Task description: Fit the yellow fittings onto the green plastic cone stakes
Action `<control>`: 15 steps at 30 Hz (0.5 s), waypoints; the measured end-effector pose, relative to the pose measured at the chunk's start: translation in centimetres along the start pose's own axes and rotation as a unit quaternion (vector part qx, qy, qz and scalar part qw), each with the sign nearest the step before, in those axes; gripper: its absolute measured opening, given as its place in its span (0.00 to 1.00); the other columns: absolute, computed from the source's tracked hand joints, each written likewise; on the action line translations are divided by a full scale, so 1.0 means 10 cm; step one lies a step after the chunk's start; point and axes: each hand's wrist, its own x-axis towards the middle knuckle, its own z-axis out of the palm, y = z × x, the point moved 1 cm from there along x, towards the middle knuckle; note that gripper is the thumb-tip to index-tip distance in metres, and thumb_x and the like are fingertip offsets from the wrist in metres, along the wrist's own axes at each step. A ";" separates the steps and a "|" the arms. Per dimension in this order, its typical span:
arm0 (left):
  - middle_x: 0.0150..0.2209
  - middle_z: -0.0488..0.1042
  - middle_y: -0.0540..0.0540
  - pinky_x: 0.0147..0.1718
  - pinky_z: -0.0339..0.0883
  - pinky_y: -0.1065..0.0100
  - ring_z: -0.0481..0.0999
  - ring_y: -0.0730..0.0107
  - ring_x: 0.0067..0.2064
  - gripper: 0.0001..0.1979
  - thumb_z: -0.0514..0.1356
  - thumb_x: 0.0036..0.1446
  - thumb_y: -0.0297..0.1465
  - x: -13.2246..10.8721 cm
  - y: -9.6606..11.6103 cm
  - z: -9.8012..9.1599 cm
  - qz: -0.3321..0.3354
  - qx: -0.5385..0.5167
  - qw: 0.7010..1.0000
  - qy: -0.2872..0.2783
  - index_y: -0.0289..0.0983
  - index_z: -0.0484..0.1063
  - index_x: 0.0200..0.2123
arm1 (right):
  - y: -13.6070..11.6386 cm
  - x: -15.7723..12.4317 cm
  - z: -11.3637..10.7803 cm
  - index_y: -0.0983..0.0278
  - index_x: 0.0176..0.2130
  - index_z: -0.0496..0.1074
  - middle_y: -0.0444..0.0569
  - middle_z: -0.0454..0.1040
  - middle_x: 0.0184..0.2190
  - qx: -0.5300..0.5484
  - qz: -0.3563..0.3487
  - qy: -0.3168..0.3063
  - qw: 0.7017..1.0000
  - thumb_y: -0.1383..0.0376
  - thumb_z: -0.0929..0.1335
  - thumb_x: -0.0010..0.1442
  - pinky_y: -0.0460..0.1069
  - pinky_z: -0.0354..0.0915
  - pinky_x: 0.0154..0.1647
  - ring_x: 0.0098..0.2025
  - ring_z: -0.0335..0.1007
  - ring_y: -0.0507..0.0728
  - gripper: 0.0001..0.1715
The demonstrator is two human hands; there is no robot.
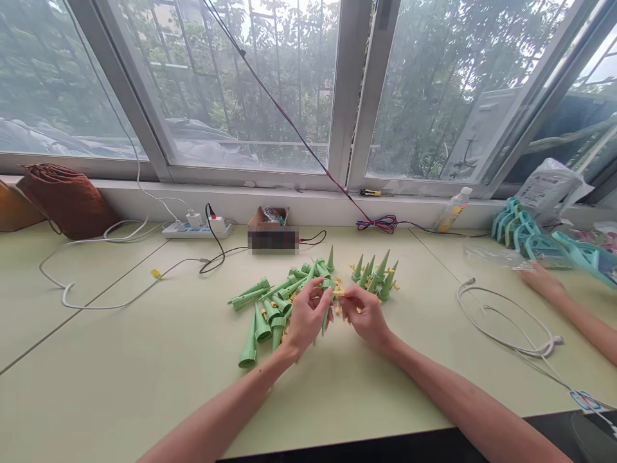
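Note:
My left hand (304,316) is closed around a green plastic cone-shaped spike (328,283), held with its wide end up and its point down. My right hand (366,316) pinches a small yellow plastic piece (339,293) against the side of that spike; the fingers partly hide where they meet. To the left, touching or close to my left hand, lies a loose pile of green spikes (263,329) with small yellow pieces among them. Beyond my right hand stands a group of green spikes (383,265), points up, with yellow pieces sticking out of their sides.
Behind the pile sits a small cardboard box (268,216). A power strip (197,229) with cables is at the back left. On the right are a coiled white cable (506,347), a bottle (453,209), teal hangers (523,231) and another person's hand (544,283).

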 end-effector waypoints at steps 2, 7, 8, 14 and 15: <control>0.26 0.71 0.52 0.14 0.62 0.74 0.70 0.74 0.19 0.22 0.61 0.58 0.45 0.00 -0.02 0.00 0.014 0.022 1.000 0.009 0.37 0.67 0.50 | 0.01 0.00 0.02 0.61 0.30 0.66 0.40 0.65 0.20 0.027 0.022 -0.004 0.999 0.55 0.68 0.64 0.46 0.63 0.19 0.18 0.64 0.50 0.16; 0.26 0.69 0.53 0.18 0.63 0.74 0.71 0.74 0.20 0.20 0.59 0.60 0.44 -0.01 -0.03 0.01 0.038 0.060 0.997 0.012 0.38 0.67 0.50 | 0.05 0.00 0.04 0.61 0.30 0.63 0.38 0.64 0.17 0.098 0.068 -0.021 0.993 0.53 0.69 0.63 0.45 0.59 0.15 0.16 0.61 0.50 0.18; 0.26 0.70 0.53 0.18 0.64 0.73 0.71 0.74 0.20 0.20 0.59 0.60 0.44 -0.01 -0.02 0.01 0.037 0.060 0.997 0.012 0.38 0.66 0.50 | 0.05 0.01 0.04 0.61 0.31 0.63 0.38 0.64 0.18 0.105 0.075 -0.025 0.991 0.52 0.69 0.63 0.46 0.60 0.15 0.16 0.61 0.50 0.18; 0.25 0.71 0.53 0.17 0.62 0.72 0.69 0.75 0.18 0.22 0.59 0.60 0.46 0.00 0.03 0.01 0.014 0.043 0.999 0.017 0.36 0.66 0.48 | 0.00 0.03 0.03 0.62 0.31 0.65 0.39 0.69 0.20 0.140 0.093 -0.045 0.985 0.52 0.70 0.62 0.45 0.60 0.16 0.16 0.62 0.48 0.19; 0.25 0.71 0.53 0.17 0.62 0.72 0.69 0.75 0.18 0.21 0.59 0.60 0.46 0.01 0.03 0.01 0.015 0.044 0.999 0.017 0.36 0.66 0.48 | 0.00 0.03 0.02 0.62 0.31 0.66 0.39 0.68 0.19 0.144 0.096 -0.048 0.984 0.52 0.70 0.62 0.45 0.60 0.16 0.16 0.62 0.48 0.19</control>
